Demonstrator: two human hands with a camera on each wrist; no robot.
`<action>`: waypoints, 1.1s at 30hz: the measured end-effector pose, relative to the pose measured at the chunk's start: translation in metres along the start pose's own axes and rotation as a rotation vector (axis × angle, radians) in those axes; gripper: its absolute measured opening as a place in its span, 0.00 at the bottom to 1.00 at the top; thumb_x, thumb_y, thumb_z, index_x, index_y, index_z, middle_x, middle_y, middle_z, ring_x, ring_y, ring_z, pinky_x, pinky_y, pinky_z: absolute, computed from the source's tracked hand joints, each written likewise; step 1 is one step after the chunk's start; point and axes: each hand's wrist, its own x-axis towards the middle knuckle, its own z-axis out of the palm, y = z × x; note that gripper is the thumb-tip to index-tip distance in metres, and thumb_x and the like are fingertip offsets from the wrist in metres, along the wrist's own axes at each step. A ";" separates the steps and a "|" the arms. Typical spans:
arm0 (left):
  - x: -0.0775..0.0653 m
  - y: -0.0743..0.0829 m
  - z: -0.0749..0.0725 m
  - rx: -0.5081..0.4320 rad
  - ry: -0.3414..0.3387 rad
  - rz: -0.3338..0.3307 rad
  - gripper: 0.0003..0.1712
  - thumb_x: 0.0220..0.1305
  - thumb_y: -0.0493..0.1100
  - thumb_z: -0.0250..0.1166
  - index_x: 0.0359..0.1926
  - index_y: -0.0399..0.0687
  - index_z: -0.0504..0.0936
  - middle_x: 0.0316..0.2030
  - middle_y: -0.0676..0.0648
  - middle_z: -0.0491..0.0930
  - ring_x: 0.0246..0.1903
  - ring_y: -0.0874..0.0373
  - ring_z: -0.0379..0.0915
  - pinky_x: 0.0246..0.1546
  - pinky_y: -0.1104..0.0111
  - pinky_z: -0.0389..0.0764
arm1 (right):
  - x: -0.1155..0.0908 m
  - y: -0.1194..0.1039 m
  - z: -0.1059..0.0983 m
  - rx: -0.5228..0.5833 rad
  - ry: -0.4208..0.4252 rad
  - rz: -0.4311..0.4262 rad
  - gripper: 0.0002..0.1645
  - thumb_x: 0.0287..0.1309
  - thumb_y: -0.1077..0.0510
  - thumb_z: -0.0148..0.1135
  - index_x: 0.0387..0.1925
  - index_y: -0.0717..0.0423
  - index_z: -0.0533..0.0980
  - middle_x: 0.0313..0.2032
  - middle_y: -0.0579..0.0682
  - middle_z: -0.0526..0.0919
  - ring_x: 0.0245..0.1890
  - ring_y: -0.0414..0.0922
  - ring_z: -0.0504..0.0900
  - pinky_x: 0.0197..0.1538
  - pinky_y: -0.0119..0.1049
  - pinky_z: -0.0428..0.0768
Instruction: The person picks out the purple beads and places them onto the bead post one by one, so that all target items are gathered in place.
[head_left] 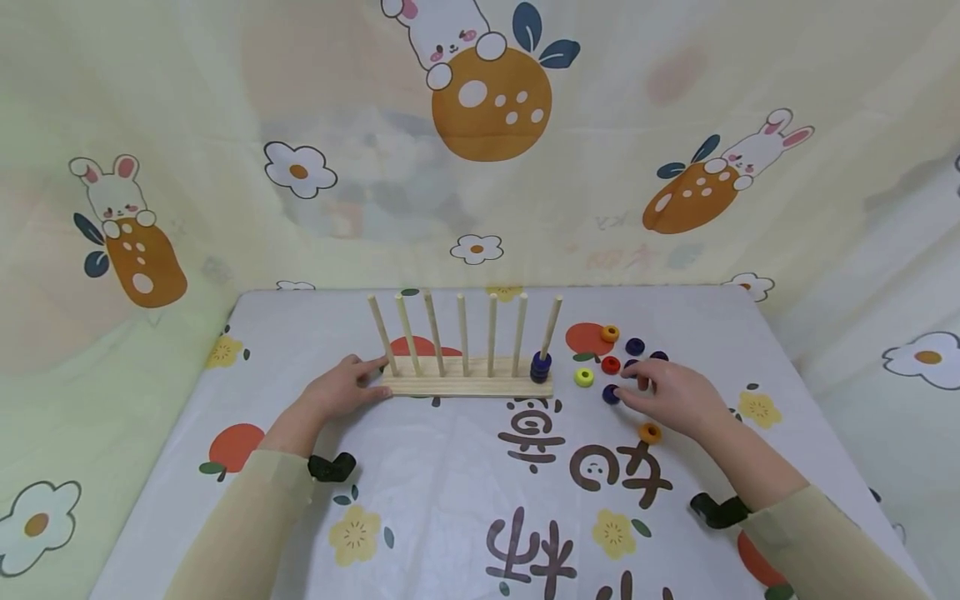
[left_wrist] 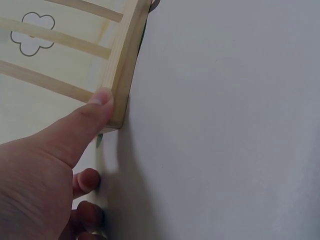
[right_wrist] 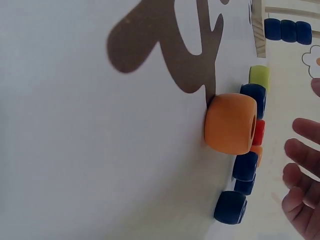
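Note:
A wooden peg rack (head_left: 465, 385) with a row of upright pegs stands on the table. Three dark blue beads (right_wrist: 287, 31) are stacked on its rightmost peg. My left hand (head_left: 341, 390) grips the rack's left end, thumb (left_wrist: 102, 97) on the base. My right hand (head_left: 678, 400) hovers over loose beads, fingers (right_wrist: 305, 150) loosely bent with nothing between them in the right wrist view. Nearest its fingertips is a dark blue bead (head_left: 611, 395). About it lie a red bead (head_left: 611, 365), a yellow-green bead (head_left: 584, 377) and an orange bead (head_left: 649, 432).
Farther back lie another orange bead (head_left: 609, 333) and a blue bead (head_left: 635, 346). More blue beads (head_left: 659, 356) are partly behind the right hand. A printed white cloth (head_left: 420, 500) covers the table, and a patterned curtain (head_left: 360, 233) hangs behind it.

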 end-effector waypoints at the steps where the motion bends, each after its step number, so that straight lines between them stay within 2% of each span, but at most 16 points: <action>1: 0.000 0.000 0.000 0.000 -0.001 0.003 0.44 0.60 0.64 0.67 0.75 0.68 0.61 0.52 0.43 0.67 0.47 0.48 0.66 0.47 0.53 0.72 | 0.000 0.001 0.000 0.001 -0.004 0.001 0.24 0.58 0.44 0.69 0.50 0.54 0.82 0.31 0.46 0.77 0.28 0.44 0.71 0.29 0.37 0.71; 7: 0.002 -0.001 0.001 -0.002 0.000 0.007 0.44 0.60 0.64 0.67 0.75 0.69 0.61 0.50 0.43 0.67 0.46 0.48 0.66 0.44 0.55 0.71 | 0.004 0.004 0.003 0.004 -0.041 0.011 0.25 0.57 0.43 0.69 0.50 0.54 0.82 0.32 0.47 0.78 0.29 0.44 0.72 0.29 0.37 0.72; 13: 0.001 -0.001 0.001 0.001 0.002 0.000 0.44 0.61 0.64 0.67 0.75 0.69 0.61 0.50 0.43 0.67 0.46 0.48 0.67 0.46 0.54 0.72 | 0.011 0.007 0.007 0.000 -0.121 0.033 0.27 0.55 0.42 0.71 0.51 0.54 0.81 0.34 0.48 0.78 0.32 0.46 0.73 0.31 0.37 0.74; 18: 0.001 0.000 0.000 0.014 0.000 0.002 0.43 0.61 0.63 0.68 0.75 0.68 0.62 0.49 0.44 0.67 0.46 0.48 0.67 0.46 0.54 0.72 | 0.018 0.009 0.012 -0.023 -0.161 0.018 0.27 0.54 0.44 0.72 0.51 0.54 0.81 0.33 0.48 0.78 0.32 0.46 0.73 0.34 0.39 0.75; 24: 0.000 0.001 -0.001 0.013 -0.002 -0.001 0.43 0.61 0.63 0.67 0.75 0.67 0.62 0.49 0.44 0.68 0.46 0.49 0.67 0.46 0.54 0.72 | 0.024 0.009 0.016 -0.049 -0.185 0.001 0.25 0.55 0.46 0.73 0.51 0.53 0.81 0.32 0.47 0.78 0.33 0.46 0.73 0.36 0.39 0.75; 33: 0.000 0.001 0.000 0.018 0.004 0.002 0.44 0.61 0.65 0.66 0.75 0.68 0.61 0.51 0.43 0.67 0.46 0.48 0.66 0.48 0.53 0.72 | 0.028 0.006 0.018 -0.049 -0.203 0.027 0.25 0.56 0.46 0.72 0.52 0.53 0.81 0.32 0.47 0.78 0.32 0.46 0.73 0.35 0.39 0.75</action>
